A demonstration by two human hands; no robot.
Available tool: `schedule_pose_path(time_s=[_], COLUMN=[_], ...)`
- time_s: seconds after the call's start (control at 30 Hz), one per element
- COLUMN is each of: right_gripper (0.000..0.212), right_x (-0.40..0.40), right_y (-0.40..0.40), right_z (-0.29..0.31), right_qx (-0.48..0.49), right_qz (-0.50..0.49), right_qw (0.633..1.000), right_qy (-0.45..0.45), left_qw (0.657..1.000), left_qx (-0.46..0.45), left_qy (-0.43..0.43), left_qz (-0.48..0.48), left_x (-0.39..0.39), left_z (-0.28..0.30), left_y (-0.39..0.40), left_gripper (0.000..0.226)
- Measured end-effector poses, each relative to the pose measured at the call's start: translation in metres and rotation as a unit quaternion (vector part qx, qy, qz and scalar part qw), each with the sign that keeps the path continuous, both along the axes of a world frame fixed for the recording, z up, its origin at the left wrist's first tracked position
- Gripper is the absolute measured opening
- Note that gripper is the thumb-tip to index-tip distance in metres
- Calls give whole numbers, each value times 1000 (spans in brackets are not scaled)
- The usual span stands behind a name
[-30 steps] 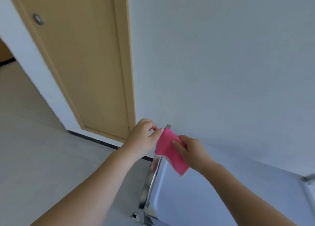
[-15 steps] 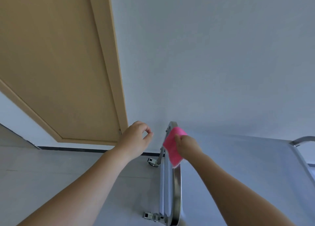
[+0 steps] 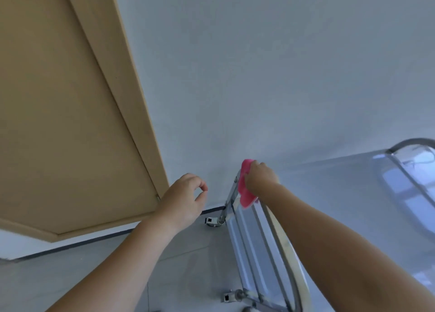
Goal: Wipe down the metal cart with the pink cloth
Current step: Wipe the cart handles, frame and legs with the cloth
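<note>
The right hand (image 3: 260,176) presses the pink cloth (image 3: 246,187) against the far end of the cart's (image 3: 329,184) left handle rail (image 3: 280,236), where the rail bends down toward the far left corner of the top. Its fingers are clamped on the cloth, bunching it so a fold wraps round the tube rather than lying flat; that grip looks chosen to rub the curved metal on several sides at once. The lower part of the cloth hangs free beside the rail.

The left hand (image 3: 183,201) hovers off the cart, out over the floor (image 3: 70,276) near the door (image 3: 58,111), holding nothing. Its thumb and forefinger touch in a loose ring, the other fingers curled.

The cart top is a pale, glossy sheet against the wall (image 3: 259,64), with a second rail (image 3: 412,170) at the right edge. A caster (image 3: 211,221) shows below the far left corner. Wiping seems only begun, at this corner.
</note>
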State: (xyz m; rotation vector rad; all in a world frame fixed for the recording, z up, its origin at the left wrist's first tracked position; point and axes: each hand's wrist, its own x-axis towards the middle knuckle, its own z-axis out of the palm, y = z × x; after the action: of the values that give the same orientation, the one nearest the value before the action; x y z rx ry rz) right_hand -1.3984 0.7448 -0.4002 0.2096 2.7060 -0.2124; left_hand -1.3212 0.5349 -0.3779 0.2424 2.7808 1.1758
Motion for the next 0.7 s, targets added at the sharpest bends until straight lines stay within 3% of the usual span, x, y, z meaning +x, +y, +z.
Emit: schedule_pose_path(time_s=[0.17, 0.3, 0.7], right_gripper=[12, 37, 44], right_x=[3, 49, 216], right_y=[-4, 7, 27], right_z=[-2, -8, -27], right_qx=[-8, -18, -33], right_qz=[-52, -69, -168], right_qw=[998, 994, 975], right_qy=[38, 80, 140], left_qw=[996, 989, 960], left_qx=[-17, -25, -32], left_qy=[-10, -19, -11], left_qz=[-83, -142, -278], left_x=[-19, -30, -1], left_z=[-15, -21, -30], left_y=[-34, -36, 23], left_gripper=[9, 11, 15])
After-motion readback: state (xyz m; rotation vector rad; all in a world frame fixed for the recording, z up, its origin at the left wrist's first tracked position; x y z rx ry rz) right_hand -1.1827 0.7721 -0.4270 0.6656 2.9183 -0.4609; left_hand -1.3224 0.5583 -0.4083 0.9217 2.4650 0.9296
